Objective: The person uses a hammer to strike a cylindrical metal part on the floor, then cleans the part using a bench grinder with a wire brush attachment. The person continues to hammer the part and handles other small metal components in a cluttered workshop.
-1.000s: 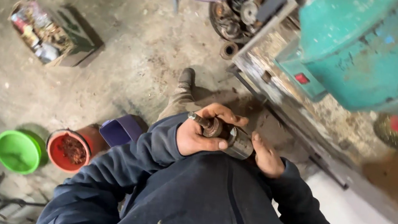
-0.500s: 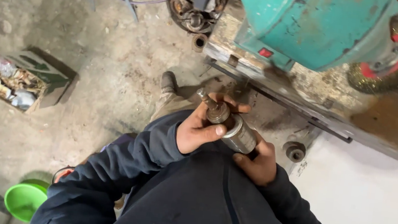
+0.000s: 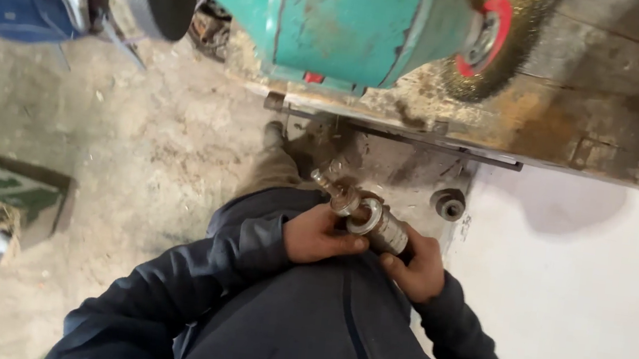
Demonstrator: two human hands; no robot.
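Hands: left hand (image 3: 318, 236) and right hand (image 3: 416, 266) both grip metal shaft part (image 3: 360, 213). Green bench grinder (image 3: 339, 19) with wire wheel (image 3: 499, 43) on counter (image 3: 585, 131) ahead. Green cardboard box (image 3: 0, 201) on floor, left.

The view is being swung to the right — the green bench grinder (image 3: 339, 19) is being brought overhead, its wire wheel (image 3: 492, 42) now shown. The metal shaft part (image 3: 360, 213) is being tilted further upward — the left hand (image 3: 320, 236) is being shifted lower, beneath its ring.
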